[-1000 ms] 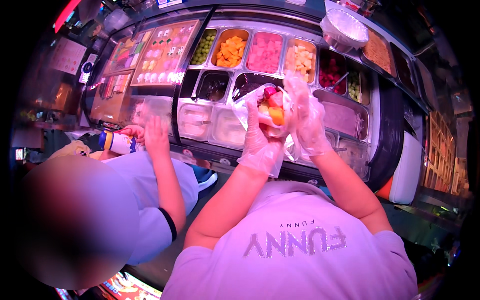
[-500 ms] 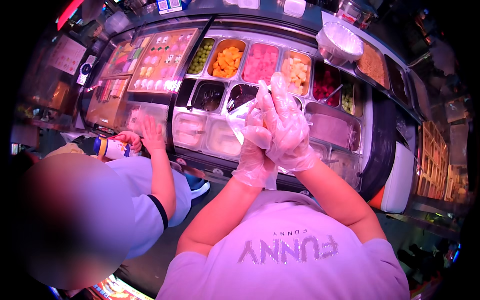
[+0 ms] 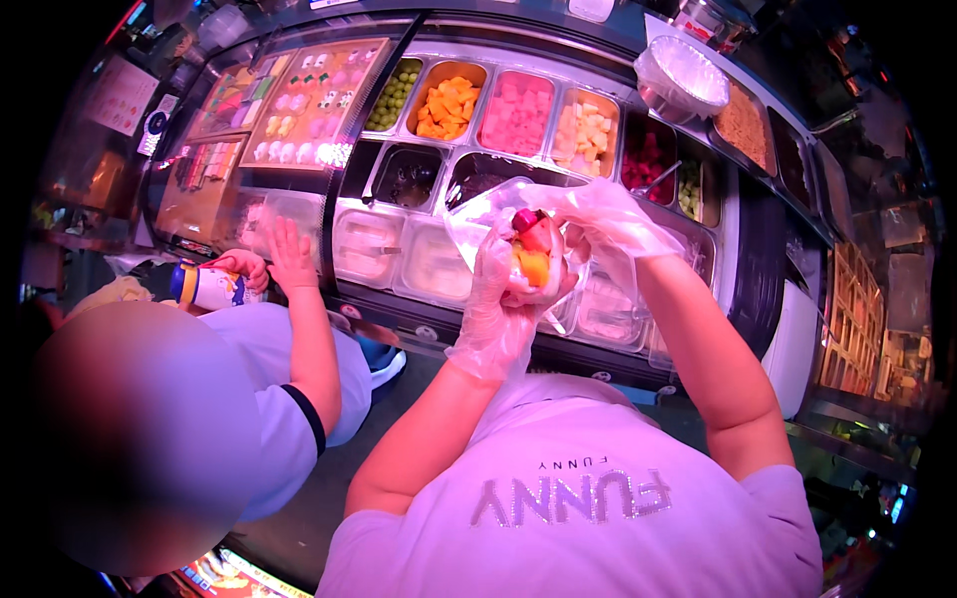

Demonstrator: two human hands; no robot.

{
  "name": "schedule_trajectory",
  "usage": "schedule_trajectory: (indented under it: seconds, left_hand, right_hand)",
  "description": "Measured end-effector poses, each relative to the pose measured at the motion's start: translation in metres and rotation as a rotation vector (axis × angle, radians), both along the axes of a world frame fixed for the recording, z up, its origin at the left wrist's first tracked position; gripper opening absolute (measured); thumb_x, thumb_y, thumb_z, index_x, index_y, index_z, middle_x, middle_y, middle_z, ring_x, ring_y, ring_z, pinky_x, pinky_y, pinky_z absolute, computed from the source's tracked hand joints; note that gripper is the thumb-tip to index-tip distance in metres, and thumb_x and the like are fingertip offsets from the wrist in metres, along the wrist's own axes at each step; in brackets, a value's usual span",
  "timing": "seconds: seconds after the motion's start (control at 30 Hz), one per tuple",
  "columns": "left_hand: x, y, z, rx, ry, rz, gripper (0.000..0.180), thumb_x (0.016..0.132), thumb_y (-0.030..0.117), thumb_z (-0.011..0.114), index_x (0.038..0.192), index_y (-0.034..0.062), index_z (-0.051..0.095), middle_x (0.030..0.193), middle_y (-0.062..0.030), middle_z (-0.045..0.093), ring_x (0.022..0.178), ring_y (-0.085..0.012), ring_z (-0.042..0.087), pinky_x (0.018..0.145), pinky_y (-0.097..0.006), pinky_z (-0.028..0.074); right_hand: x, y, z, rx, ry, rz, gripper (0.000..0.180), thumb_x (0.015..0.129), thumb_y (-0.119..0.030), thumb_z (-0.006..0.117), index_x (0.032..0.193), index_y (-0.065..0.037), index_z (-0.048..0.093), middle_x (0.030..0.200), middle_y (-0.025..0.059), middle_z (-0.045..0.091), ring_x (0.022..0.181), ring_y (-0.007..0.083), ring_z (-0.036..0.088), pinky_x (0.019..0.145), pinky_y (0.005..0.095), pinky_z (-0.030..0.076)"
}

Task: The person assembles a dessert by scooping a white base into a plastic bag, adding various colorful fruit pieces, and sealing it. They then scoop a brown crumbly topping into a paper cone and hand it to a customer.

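Observation:
My left hand [image 3: 493,299], in a clear plastic glove, is closed around a soft white fruit-filled wrap [image 3: 534,261] above the counter. Orange and red fruit pieces show in its open top. My right hand [image 3: 596,221], gloved too, curls its fingers against the wrap's far right edge; its fingertips are partly hidden. Behind my left hand a translucent white sheet [image 3: 467,231] spreads out; I cannot tell if it is paper or film. Beneath my hands are steel tubs of dark topping [image 3: 478,179] and pale tubs [image 3: 439,261].
Beyond stand tubs of green grapes [image 3: 396,95], orange fruit [image 3: 448,107], pink cubes [image 3: 516,115] and pale cubes [image 3: 585,135]. Foil bowls [image 3: 682,78] sit at the back right. At left, a person's hand [image 3: 291,254] is by the glass display; the other holds a drink container [image 3: 214,286].
My hands, pressed together before, have parted. The fruit-filled wrap now shows in my left hand, and my right hand has shifted to its right side with bent fingers.

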State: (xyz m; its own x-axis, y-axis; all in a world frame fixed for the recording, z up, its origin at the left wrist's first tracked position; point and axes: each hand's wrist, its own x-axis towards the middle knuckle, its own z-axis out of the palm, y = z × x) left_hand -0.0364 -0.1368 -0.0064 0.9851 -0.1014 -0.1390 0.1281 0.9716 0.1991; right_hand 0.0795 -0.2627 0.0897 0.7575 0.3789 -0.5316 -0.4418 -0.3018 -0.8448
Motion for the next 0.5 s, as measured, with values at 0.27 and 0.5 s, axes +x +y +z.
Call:
schedule_trajectory:
  seconds: [0.27, 0.5]
  left_hand:
    - [-0.007, 0.01, 0.015, 0.106, 0.068, -0.019, 0.069, 0.091, 0.026, 0.074, 0.148, 0.0175, 0.035, 0.135, -0.0079, 0.052, 0.122, -0.0251, 0.058, 0.094, -0.055, 0.057]
    - [-0.006, 0.015, 0.007, 0.116, 0.142, -0.025, 0.063, 0.095, 0.028, 0.07, 0.147, 0.0206, 0.036, 0.138, -0.0071, 0.05, 0.126, -0.024, 0.056, 0.095, -0.055, 0.056]
  right_hand:
    - [-0.003, 0.005, -0.02, 0.24, -0.098, 0.197, 0.026, 0.087, -0.021, 0.079, 0.097, 0.003, 0.076, 0.078, 0.0028, 0.068, 0.062, 0.0075, 0.056, 0.053, 0.0241, 0.043]
    - [0.005, 0.011, -0.022, -0.087, -0.131, 0.255, 0.024, 0.083, -0.018, 0.083, 0.086, 0.005, 0.073, 0.075, 0.0054, 0.068, 0.065, 0.0096, 0.059, 0.06, 0.0243, 0.048]
